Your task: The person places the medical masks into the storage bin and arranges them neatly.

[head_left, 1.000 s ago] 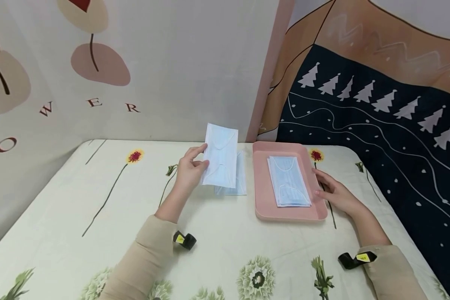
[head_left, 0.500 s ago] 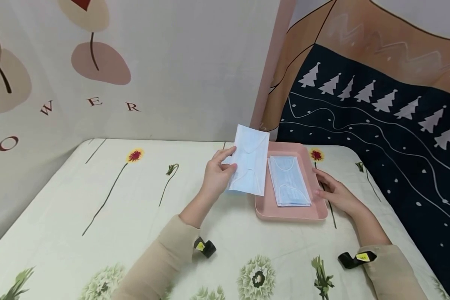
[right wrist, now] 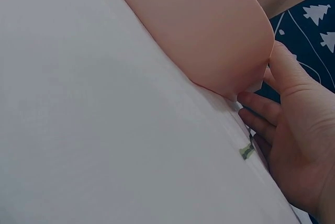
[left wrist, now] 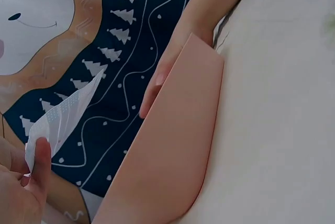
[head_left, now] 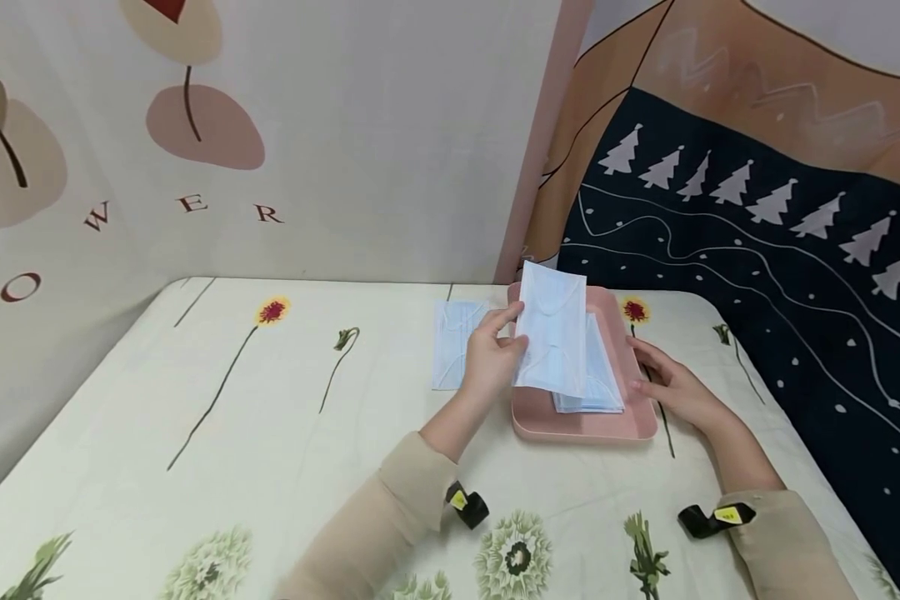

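My left hand [head_left: 492, 354] pinches a light blue face mask [head_left: 551, 329] by its left edge, between thumb and fingers. The mask is held over a pink tray [head_left: 581, 427] and overlaps a stack of face masks [head_left: 606, 379] lying inside it. In the left wrist view the held mask [left wrist: 65, 114] is seen nearly edge-on, above the tray wall [left wrist: 167, 140]. My right hand [head_left: 675, 387] holds the tray's right side, with the thumb at the rim and the fingers against the outer wall, as the right wrist view shows.
Another face mask [head_left: 450, 342] lies flat on the table just left of the tray, partly behind my left hand. A flower-print cloth [head_left: 255, 400] covers the table. Printed hangings [head_left: 390, 150] rise along the back and right side.
My left hand has carried the pinched mask rightward, from above the mask on the table to over the tray. The mask on the table shows again. My right hand stays at the tray.
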`<action>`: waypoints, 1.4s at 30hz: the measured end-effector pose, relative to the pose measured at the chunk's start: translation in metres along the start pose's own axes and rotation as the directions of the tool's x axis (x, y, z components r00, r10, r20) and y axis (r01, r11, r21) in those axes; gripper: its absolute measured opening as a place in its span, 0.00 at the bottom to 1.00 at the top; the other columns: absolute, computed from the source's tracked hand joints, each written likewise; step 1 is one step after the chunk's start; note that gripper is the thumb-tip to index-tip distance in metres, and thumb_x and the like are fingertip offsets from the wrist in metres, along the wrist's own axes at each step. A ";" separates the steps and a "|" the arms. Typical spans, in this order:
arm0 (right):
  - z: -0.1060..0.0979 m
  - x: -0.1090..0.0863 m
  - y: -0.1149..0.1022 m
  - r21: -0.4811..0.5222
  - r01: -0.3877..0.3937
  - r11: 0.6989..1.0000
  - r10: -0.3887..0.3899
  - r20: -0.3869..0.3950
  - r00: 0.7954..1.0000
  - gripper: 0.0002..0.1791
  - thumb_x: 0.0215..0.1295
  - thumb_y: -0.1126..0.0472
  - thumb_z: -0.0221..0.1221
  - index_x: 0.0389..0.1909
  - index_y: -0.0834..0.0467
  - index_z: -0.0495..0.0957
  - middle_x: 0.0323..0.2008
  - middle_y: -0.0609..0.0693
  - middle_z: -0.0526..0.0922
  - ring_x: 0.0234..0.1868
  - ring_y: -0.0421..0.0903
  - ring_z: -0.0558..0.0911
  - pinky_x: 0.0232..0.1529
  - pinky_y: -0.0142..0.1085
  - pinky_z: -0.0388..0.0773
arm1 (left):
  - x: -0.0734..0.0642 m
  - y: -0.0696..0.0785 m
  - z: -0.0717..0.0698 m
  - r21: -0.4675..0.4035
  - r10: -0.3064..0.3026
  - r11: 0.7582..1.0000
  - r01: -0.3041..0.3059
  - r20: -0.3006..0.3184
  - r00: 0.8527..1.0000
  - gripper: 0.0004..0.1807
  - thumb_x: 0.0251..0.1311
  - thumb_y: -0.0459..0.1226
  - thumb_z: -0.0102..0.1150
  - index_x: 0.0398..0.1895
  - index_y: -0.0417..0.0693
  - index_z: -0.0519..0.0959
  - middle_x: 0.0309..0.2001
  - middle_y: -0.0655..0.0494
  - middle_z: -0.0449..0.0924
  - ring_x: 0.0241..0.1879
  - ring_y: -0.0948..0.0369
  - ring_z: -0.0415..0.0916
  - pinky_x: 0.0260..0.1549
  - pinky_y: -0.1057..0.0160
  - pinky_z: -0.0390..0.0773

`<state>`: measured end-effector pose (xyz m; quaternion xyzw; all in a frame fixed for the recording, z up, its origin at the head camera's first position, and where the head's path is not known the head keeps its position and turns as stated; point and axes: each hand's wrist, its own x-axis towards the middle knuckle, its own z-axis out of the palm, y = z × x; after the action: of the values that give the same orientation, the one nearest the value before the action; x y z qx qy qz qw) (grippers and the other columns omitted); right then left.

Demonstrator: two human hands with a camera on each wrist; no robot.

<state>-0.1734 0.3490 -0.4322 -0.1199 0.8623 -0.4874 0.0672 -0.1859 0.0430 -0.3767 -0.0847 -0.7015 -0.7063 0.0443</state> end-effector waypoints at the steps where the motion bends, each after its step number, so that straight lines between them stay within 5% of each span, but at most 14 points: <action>1: 0.000 0.000 0.000 -0.001 0.008 1.000 -0.008 0.002 1.000 0.40 0.68 0.59 0.58 0.75 0.56 0.48 0.69 0.67 0.56 0.69 0.65 0.52 0.60 0.23 0.56 | 0.000 -0.001 0.004 -0.001 -0.005 1.000 0.005 0.000 1.000 0.27 0.56 0.20 0.56 0.60 0.41 0.75 0.60 0.52 0.71 0.32 0.62 0.76 0.32 0.71 0.77; 5: 0.000 -0.001 0.000 -0.005 0.024 1.000 -0.024 0.002 1.000 0.39 0.68 0.59 0.58 0.75 0.57 0.48 0.68 0.68 0.57 0.68 0.65 0.53 0.52 0.15 0.55 | -0.002 -0.007 0.019 0.024 -0.027 0.999 0.028 -0.023 0.999 0.26 0.57 0.21 0.55 0.60 0.40 0.74 0.64 0.47 0.67 0.43 0.59 0.75 0.39 0.70 0.77; 9: 0.000 -0.001 0.000 -0.004 0.021 1.000 -0.021 0.005 1.000 0.40 0.68 0.59 0.58 0.75 0.57 0.48 0.69 0.67 0.56 0.69 0.65 0.52 0.52 0.14 0.54 | -0.004 -0.013 0.032 0.070 -0.053 0.996 0.057 -0.060 0.997 0.24 0.58 0.22 0.55 0.60 0.40 0.75 0.62 0.44 0.68 0.23 0.64 0.71 0.26 0.71 0.76; 18: 0.000 -0.001 -0.003 -0.001 0.003 1.000 -0.003 0.011 1.000 0.40 0.69 0.58 0.58 0.75 0.56 0.48 0.69 0.67 0.55 0.70 0.65 0.51 0.53 0.14 0.54 | -0.005 -0.024 0.056 0.103 -0.084 0.990 0.097 -0.121 0.989 0.24 0.57 0.22 0.53 0.59 0.38 0.75 0.58 0.44 0.74 0.10 0.68 0.57 0.12 0.73 0.62; 20: 0.000 -0.001 -0.004 -0.001 0.001 1.000 -0.001 0.012 1.000 0.40 0.69 0.58 0.57 0.75 0.56 0.47 0.69 0.67 0.55 0.70 0.64 0.51 0.53 0.14 0.54 | -0.005 -0.026 0.060 0.112 -0.076 0.990 0.091 -0.129 0.989 0.24 0.56 0.21 0.53 0.58 0.36 0.75 0.56 0.43 0.75 0.12 0.67 0.59 0.13 0.73 0.63; 27: 0.001 -0.002 -0.006 -0.003 0.029 1.000 -0.029 0.009 1.000 0.39 0.69 0.59 0.57 0.75 0.57 0.48 0.68 0.68 0.56 0.69 0.67 0.52 0.52 0.13 0.54 | -0.004 -0.031 0.072 0.168 -0.043 0.983 0.070 -0.156 0.987 0.23 0.53 0.19 0.55 0.55 0.31 0.76 0.46 0.43 0.77 0.43 0.53 0.76 0.37 0.66 0.77; 32: 0.000 -0.003 -0.004 0.004 0.015 1.000 -0.015 0.014 1.000 0.39 0.69 0.58 0.57 0.75 0.57 0.47 0.69 0.67 0.55 0.69 0.66 0.51 0.52 0.14 0.54 | -0.002 -0.031 0.076 0.208 -0.089 0.971 0.120 -0.154 0.984 0.22 0.55 0.21 0.56 0.56 0.33 0.76 0.45 0.45 0.76 0.51 0.50 0.74 0.48 0.60 0.75; 42: 0.000 -0.002 -0.002 0.023 0.024 0.999 -0.025 0.016 1.000 0.39 0.69 0.60 0.57 0.75 0.57 0.48 0.69 0.68 0.54 0.69 0.67 0.50 0.52 0.13 0.54 | 0.000 -0.034 0.073 0.261 -0.185 0.942 0.210 -0.115 0.976 0.23 0.56 0.25 0.59 0.57 0.33 0.75 0.47 0.44 0.75 0.51 0.51 0.73 0.50 0.60 0.74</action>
<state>-0.1711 0.3485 -0.4303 -0.1337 0.8545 -0.4971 0.0696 -0.1879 0.1163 -0.4099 0.0245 -0.7938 -0.6075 0.0155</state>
